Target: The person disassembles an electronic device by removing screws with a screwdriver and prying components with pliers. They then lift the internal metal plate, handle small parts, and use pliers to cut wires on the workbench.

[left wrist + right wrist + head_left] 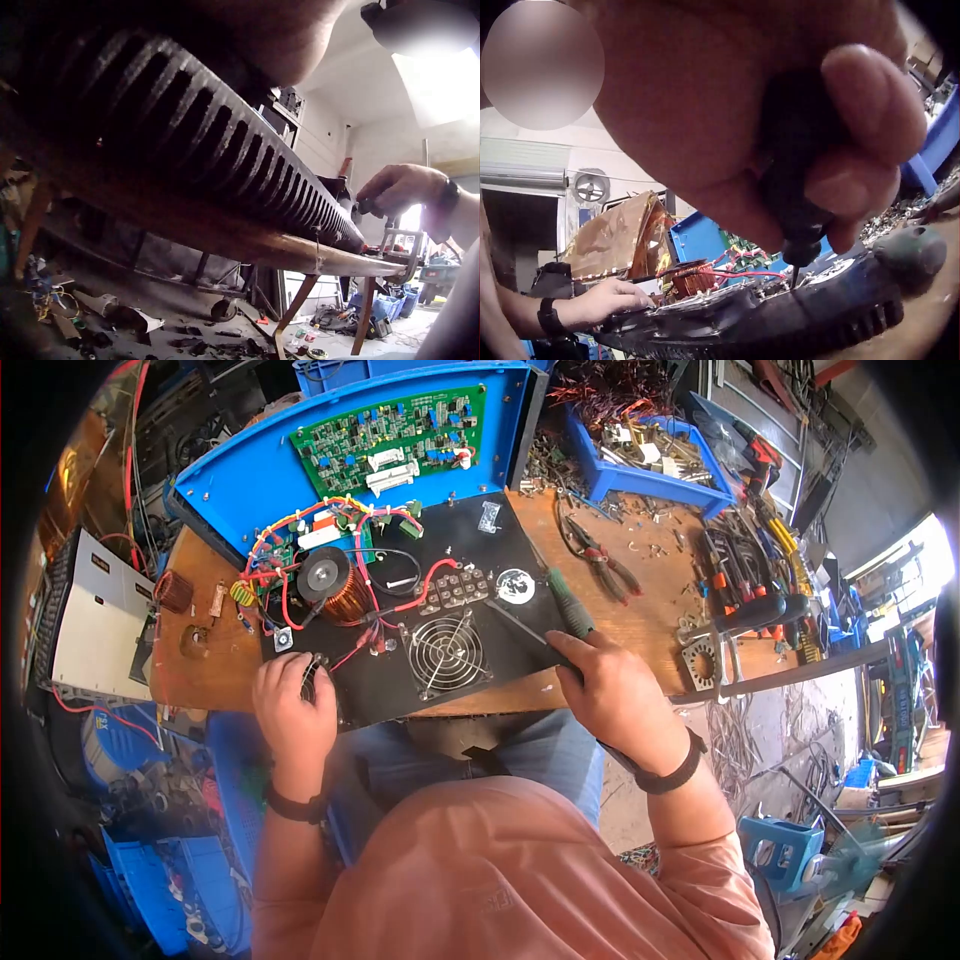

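Note:
My right hand (612, 685) grips a screwdriver (799, 172) by its dark handle. The thin shaft slants down-left, its tip at the near corner of a metal terminal block (452, 591) on a black panel (375, 695). Resting on the panel's left front corner is my left hand (292, 705), fingers loosely bent beside a small round black part (314, 678) that they partly hide. In the left wrist view the panel's slotted edge (225, 139) runs beneath that palm. A round fan grille (449, 653) lies between the hands, with a copper-wound coil (336, 588) behind it.
A second screwdriver with a green handle (570, 605) lies at the panel's right edge, close to my right hand. Pliers (603, 563) and several more tools lie further right. Behind stands a blue cover (260, 470) with a green circuit board (390, 440); a blue bin (650, 485) holds metal parts.

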The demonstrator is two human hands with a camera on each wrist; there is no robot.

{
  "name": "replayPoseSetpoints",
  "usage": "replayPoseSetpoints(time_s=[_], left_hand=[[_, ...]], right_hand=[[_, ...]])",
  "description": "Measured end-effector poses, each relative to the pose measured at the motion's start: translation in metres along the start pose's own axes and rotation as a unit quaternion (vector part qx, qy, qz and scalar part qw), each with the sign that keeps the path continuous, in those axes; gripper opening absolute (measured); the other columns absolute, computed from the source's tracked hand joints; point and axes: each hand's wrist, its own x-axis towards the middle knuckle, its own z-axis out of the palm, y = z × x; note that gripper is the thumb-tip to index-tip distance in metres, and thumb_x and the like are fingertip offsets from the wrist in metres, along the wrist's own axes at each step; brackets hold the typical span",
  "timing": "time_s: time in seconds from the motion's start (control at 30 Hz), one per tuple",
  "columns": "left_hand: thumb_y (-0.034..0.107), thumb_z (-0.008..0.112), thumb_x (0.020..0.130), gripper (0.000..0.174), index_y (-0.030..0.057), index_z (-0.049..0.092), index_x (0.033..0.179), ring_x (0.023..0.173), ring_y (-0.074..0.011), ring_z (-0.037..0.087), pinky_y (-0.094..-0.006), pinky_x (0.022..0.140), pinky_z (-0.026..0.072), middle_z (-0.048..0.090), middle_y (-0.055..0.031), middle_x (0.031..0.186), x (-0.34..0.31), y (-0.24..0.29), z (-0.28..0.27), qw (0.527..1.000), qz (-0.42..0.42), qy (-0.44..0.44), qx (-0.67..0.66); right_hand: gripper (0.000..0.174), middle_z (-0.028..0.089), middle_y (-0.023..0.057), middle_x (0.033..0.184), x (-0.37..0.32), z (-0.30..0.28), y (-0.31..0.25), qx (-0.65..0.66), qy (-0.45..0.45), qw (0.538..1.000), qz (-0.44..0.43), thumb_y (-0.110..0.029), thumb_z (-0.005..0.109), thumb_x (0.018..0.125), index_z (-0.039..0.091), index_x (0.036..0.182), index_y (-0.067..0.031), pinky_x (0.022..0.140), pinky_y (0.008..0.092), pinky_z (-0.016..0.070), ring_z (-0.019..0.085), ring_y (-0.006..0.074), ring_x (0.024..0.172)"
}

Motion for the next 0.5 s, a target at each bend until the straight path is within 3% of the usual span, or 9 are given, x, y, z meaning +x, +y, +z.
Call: replayPoseSetpoints(time_s=[0.1, 0.2, 0.3, 0.4, 0.5], left_hand=[[0.009, 0.067, 0.081, 0.019, -0.0002, 0.068, 0.098, 0.096, -0.0333, 0.061, -0.0442, 0.086, 0.0475, 0.067, -0.0132, 0.101, -0.001, -0.002, 0.001, 1.0, 0.002, -0.003, -0.002], [0.009, 0.067, 0.081, 0.02, -0.0009, 0.068, 0.099, 0.096, -0.0337, 0.061, -0.0445, 0.086, 0.0477, 0.067, -0.0135, 0.102, -0.001, -0.002, 0.001, 1.0, -0.001, -0.008, -0.005], [0.008, 0.066, 0.081, 0.021, -0.0014, 0.068, 0.1, 0.097, -0.0344, 0.06, -0.0446, 0.087, 0.0477, 0.067, -0.014, 0.102, -0.001, -0.001, 0.0, 1.0, -0.006, -0.011, -0.005], [0.008, 0.066, 0.082, 0.021, -0.0018, 0.068, 0.1, 0.097, -0.0348, 0.06, -0.0448, 0.087, 0.0477, 0.067, -0.0144, 0.103, -0.001, -0.003, 0.0, 1.0, 0.001, -0.026, -0.008], [0.008, 0.066, 0.082, 0.022, -0.002, 0.068, 0.101, 0.097, -0.0349, 0.06, -0.0447, 0.087, 0.0475, 0.067, -0.0147, 0.103, 0.001, -0.003, -0.001, 1.0, 0.007, -0.027, -0.002]], right_hand=[[0.029, 0.065, 0.0203, 0.087, 0.008, -0.005, -0.013, -0.092, -0.033, 0.995, -0.032, -0.017, 0.063, 0.086, 0.061, 0.111, -0.003, 0.069, 0.0469, 0.0563, 0.069, 0.0383, 0.076], [0.024, 0.065, 0.0183, 0.086, 0.014, -0.008, -0.031, -0.143, -0.061, 0.987, -0.035, -0.015, 0.062, 0.086, 0.059, 0.106, -0.0029, 0.062, 0.0442, 0.0569, 0.069, 0.0351, 0.071], [0.026, 0.065, 0.0188, 0.086, 0.008, 0.004, -0.025, -0.132, -0.054, 0.99, -0.023, -0.013, 0.061, 0.087, 0.058, 0.111, -0.0032, 0.058, 0.0441, 0.0566, 0.069, 0.0347, 0.07], [0.036, 0.064, 0.0209, 0.085, -0.004, 0.037, -0.012, -0.058, -0.005, 0.998, 0.023, -0.014, 0.06, 0.09, 0.057, 0.124, -0.0043, 0.061, 0.0485, 0.0547, 0.066, 0.0419, 0.069], [0.036, 0.065, 0.0212, 0.09, -0.012, 0.048, -0.01, 0.002, 0.023, 0.998, 0.05, -0.015, 0.063, 0.09, 0.059, 0.125, -0.0061, 0.064, 0.0482, 0.0549, 0.066, 0.0415, 0.073]])
